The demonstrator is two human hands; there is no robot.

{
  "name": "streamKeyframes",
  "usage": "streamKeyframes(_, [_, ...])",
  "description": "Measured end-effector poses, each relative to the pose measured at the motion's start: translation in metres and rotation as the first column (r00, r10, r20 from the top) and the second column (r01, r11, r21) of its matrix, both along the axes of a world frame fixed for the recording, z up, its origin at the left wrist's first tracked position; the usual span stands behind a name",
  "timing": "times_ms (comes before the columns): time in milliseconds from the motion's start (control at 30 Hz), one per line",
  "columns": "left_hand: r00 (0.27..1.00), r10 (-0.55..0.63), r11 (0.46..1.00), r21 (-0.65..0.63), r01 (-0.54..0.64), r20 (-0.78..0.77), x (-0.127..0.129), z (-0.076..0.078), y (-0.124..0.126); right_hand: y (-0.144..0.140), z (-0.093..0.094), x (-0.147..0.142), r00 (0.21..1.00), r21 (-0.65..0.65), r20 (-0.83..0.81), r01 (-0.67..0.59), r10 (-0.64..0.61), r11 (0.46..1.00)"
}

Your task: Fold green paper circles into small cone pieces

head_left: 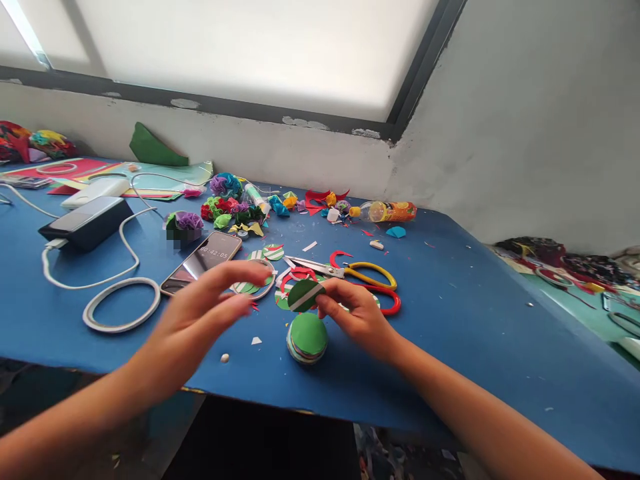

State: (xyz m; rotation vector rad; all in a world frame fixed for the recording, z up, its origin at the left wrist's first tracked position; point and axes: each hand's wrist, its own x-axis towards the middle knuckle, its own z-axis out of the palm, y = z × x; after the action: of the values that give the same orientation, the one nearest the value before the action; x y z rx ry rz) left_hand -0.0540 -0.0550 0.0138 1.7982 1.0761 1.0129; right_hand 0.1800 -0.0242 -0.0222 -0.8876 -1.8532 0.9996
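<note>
Between thumb and fingers, my right hand (353, 313) pinches a dark green paper circle (301, 297) with a pale stripe across it. Just below it, a stack of round paper pieces (307, 339) stands on the blue table, its top one plain green. My left hand (207, 313) is raised over the table, thumb and fingers apart, with nothing between them. Behind the hands lie scissors (345, 270) with yellow and red handles, partly over red and green striped scraps. More striped paper circles (273, 252) lie near a white ring (270, 280), partly hidden by my left hand.
A phone (220, 248) showing a timer, a white ring (121, 305) and a dark box with a white cable (90, 223) are at left. Ruffled paper flowers (226, 185) and an orange-labelled bottle (387, 211) lie farther back. The table's front edge (250, 398) runs below my hands.
</note>
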Motion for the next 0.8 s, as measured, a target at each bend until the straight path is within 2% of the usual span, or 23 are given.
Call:
streamKeyframes(100, [0.971,-0.203,0.971,-0.157,0.182,-0.130,0.026,0.006,0.037,-0.001,0.000,0.002,0.999,0.003,0.019,-0.032,0.032,0.999])
streamKeyframes(167, [0.936,-0.329,0.923,-0.252,0.290,-0.125,0.040,0.005,0.052,0.001,0.000,0.005,0.999,0.013,0.032,-0.014,0.013,1.000])
streamKeyframes(267, [0.928,-0.373,0.878,-0.324,0.353,-0.002,0.051,0.002,0.062,0.006,0.000,0.009,0.997,0.023,0.073,0.008,-0.010,1.000])
streamKeyframes(500, [0.895,-0.419,0.789,-0.426,0.443,0.155,0.053,0.000,0.068,0.007,0.004,0.013,0.983,0.039,0.175,-0.053,0.046,0.998])
streamKeyframes(567, [0.906,-0.388,0.796,-0.434,0.421,0.168,0.054,0.002,0.071,0.006,0.006,0.013,0.982,0.056,0.183,-0.057,0.046,0.997])
streamKeyframes(667, [0.919,-0.392,0.849,-0.374,0.374,0.030,0.055,0.007,0.075,0.005,0.007,0.012,0.984,0.087,0.176,-0.036,0.020,0.996])
streamKeyframes(800, [0.929,-0.370,0.877,-0.337,0.342,-0.020,0.054,0.008,0.076,0.007,0.005,0.010,0.985,0.107,0.139,0.089,-0.104,0.990])
